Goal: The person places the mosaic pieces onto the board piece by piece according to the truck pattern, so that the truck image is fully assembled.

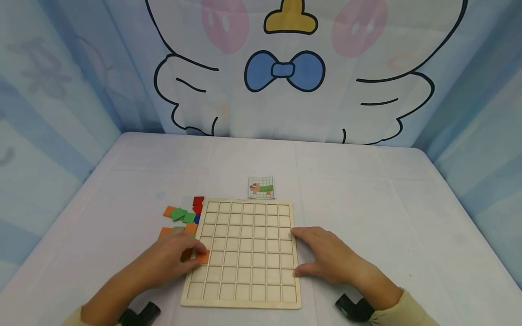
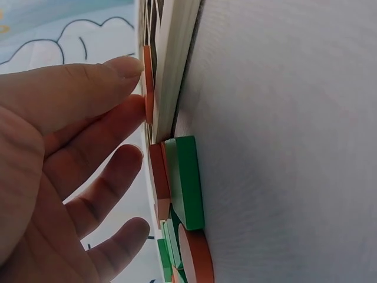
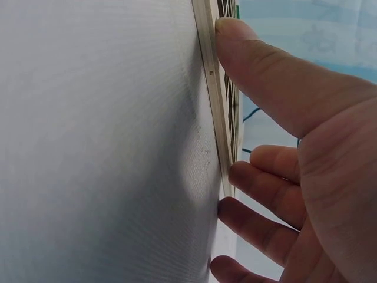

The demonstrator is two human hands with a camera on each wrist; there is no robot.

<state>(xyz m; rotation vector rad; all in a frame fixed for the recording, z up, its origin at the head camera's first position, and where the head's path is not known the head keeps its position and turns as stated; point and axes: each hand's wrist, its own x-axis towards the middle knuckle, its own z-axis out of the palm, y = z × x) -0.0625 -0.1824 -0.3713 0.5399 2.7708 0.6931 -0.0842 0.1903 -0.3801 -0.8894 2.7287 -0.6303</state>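
Note:
The wooden grid board (image 1: 241,304) lies flat on the table. My left hand (image 1: 173,256) is at its left side, thumb and index finger holding an orange square tile (image 1: 202,257) over the left column of cells. In the left wrist view the tile (image 2: 148,88) sits close on the board's rim, and the other fingers stay loose beside it. My right hand (image 1: 332,253) rests along the board's right edge, thumb and fingers spread; in the right wrist view the thumb (image 3: 235,44) touches the frame (image 3: 213,82).
Left of the board lie several loose tiles: green ones (image 1: 178,214), orange ones (image 1: 190,228), red ones (image 1: 198,200) and a blue one (image 1: 197,219), partly behind my left hand. A small picture card (image 1: 262,187) with a gridded coloured pattern lies beyond the board's far edge.

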